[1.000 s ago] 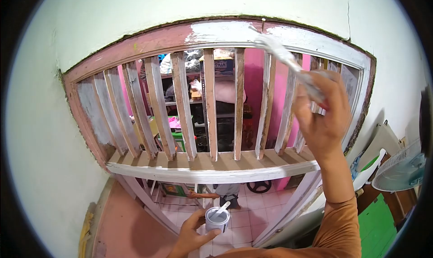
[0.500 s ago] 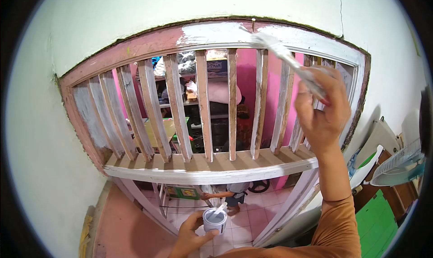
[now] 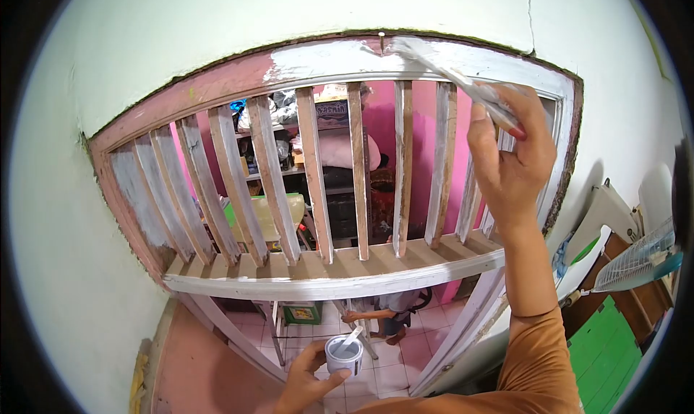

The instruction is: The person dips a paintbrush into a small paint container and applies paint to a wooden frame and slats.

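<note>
A paintbrush [image 3: 455, 76] with a red-tipped handle is gripped in my right hand [image 3: 515, 154], its bristles against the top rail [image 3: 332, 58] of a wooden frame, just right of a nail [image 3: 382, 42]. White paint covers the rail's right part; its left part is pink. My left hand [image 3: 311, 378] is wrapped around a small paint can [image 3: 344, 357], low in the view. A pale stick [image 3: 351, 337] stands tilted in the can. Upright slats [image 3: 311, 168], partly white and partly bare brown, stand between the top rail and the lower ledge [image 3: 340, 284].
Beyond and below the frame, another person's arm [image 3: 369, 314] touches a ladder [image 3: 278, 331]. Shelves with bags and boxes [image 3: 336, 117] show through the slats. A fan [image 3: 640, 262] and a green panel [image 3: 606, 349] stand at right. White walls [image 3: 58, 219] flank the frame.
The view has shifted, moving the frame slightly left. My right hand has carried the brush a little, its bristles staying near the nail. The other person below has shifted right.
</note>
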Demonstrator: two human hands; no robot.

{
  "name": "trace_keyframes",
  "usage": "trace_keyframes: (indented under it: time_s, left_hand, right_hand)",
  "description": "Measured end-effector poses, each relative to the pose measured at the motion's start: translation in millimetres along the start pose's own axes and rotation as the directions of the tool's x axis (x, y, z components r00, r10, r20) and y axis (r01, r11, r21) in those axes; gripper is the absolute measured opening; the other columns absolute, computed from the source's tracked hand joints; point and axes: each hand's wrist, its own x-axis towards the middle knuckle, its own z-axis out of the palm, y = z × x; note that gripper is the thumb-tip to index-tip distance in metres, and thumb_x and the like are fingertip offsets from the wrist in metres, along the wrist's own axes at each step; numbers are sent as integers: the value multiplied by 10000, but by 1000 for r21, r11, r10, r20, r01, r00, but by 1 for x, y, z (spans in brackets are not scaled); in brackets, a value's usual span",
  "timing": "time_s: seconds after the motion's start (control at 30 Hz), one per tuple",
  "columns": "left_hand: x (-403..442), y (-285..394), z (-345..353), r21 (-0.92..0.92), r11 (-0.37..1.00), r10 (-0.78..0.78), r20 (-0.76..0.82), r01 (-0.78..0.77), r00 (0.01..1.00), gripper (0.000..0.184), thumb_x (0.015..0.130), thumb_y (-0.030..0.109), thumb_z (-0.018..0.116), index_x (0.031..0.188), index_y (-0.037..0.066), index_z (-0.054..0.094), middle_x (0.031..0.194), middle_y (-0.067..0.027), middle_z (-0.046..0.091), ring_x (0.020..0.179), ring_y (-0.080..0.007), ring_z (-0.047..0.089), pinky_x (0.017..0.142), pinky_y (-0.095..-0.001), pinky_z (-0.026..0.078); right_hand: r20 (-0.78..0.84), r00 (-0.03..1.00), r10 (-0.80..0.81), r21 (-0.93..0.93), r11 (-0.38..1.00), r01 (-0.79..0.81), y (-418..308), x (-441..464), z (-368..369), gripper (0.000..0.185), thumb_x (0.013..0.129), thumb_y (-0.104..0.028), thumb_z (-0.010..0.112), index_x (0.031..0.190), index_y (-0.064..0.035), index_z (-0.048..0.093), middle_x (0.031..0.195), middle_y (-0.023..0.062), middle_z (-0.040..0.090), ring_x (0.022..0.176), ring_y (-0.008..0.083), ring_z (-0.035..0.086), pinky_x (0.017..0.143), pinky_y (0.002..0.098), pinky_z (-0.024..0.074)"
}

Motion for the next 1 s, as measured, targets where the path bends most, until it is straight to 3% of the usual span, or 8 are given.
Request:
trace_keyframes:
  time_s: [0.23,0.33,0.4,0.6,0.73,0.8,0.87,1.0]
  left_hand:
    - [3,-6,-1,66,997,46,7,-46,999,648,828,132,862,1347,-58,525,1289,-144,627,1217,-220,598,1079,-390,451]
    - [8,-17,-3,34,996,83,121,-87,989,710,881,153,822,1456,-37,452,1368,-126,580,1264,-239,570,1087,-370,440]
    - [8,-21,1,59,987,142,96,-148,985,696,884,149,816,1450,-42,458,1348,-122,585,1254,-229,571,1084,-372,441]
    - [9,-41,-10,208,960,174,87,-189,981,671,894,127,801,1447,-49,465,1351,-125,588,1256,-226,571,1084,-374,441]
    - [8,-23,-2,36,991,123,98,-127,988,676,893,123,801,1452,-50,464,1352,-124,590,1253,-228,573,1084,-374,440]
    - [8,-22,1,-22,994,109,87,-108,990,685,889,110,802,1459,-51,458,1351,-124,593,1253,-230,573,1080,-377,443]
    - [9,-27,2,-21,994,111,97,-110,989,694,884,108,806,1462,-51,455,1354,-127,592,1254,-232,573,1078,-376,445]
    - [9,-41,-7,124,985,104,104,-117,989,715,873,118,818,1466,-49,454,1361,-134,591,1256,-231,572,1069,-371,448]
  right_hand:
    - [-53,994,-99,42,994,101,-5,2,-5,305,768,27,750,1058,1,659,889,112,632,693,214,607,581,293,485]
    - [-33,994,-108,66,992,110,-13,6,8,302,772,-6,757,1057,-5,658,874,110,623,686,221,605,571,290,478]
    - [20,1000,-18,49,999,17,-11,8,5,304,773,-19,757,1060,-8,655,843,101,604,664,209,598,568,301,481]
    - [-13,999,35,-182,983,-37,10,6,-23,257,790,3,731,1035,-5,655,820,94,596,655,183,610,582,281,498]
    - [-67,994,86,-103,990,-93,-1,7,-25,255,793,-11,728,1040,-19,665,854,96,628,653,183,610,575,296,498]
    - [-52,993,-108,-6,994,108,-8,8,-14,264,785,2,729,1040,-24,663,862,99,629,657,195,607,565,298,490]
    - [-62,989,-136,27,990,138,-9,9,-6,266,784,-15,738,1037,-26,660,854,94,621,663,204,604,552,300,480]
    - [-7,999,39,-50,998,-39,-1,5,-12,248,793,-16,732,1030,-32,659,839,87,610,671,199,601,560,310,475]
